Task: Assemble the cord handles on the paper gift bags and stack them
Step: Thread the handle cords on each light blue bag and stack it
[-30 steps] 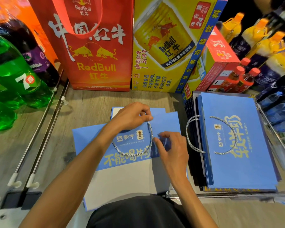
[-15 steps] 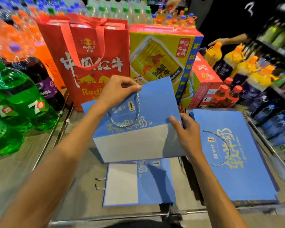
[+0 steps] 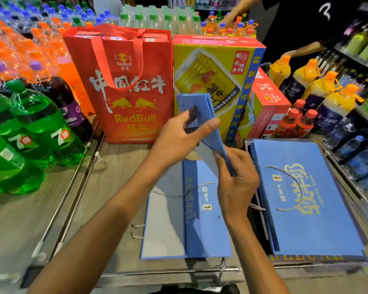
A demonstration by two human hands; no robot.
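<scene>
A flat blue paper gift bag (image 3: 202,109) is up in the air, turned edge-on toward me. My left hand (image 3: 179,136) grips its upper part with thumb and fingers. My right hand (image 3: 236,179) pinches its lower edge. Under the hands a second blue bag (image 3: 202,228) lies flat on the wooden shelf with a loose twisted cord (image 3: 179,195) across it. To the right lies a stack of blue bags (image 3: 306,219); the top one has its cord handle (image 3: 293,187) fitted.
A red RedBull bag (image 3: 123,85) and yellow drink cartons (image 3: 217,81) stand behind. Green soda bottles (image 3: 30,132) crowd the left, orange-capped bottles (image 3: 319,90) the right. Metal shelf rails (image 3: 72,187) run along the left. Another person's arm (image 3: 302,49) reaches in at far right.
The lifted bag has turned from facing me to edge-on and swung right toward the stack. My right hand moved from its side edge to its lower edge.
</scene>
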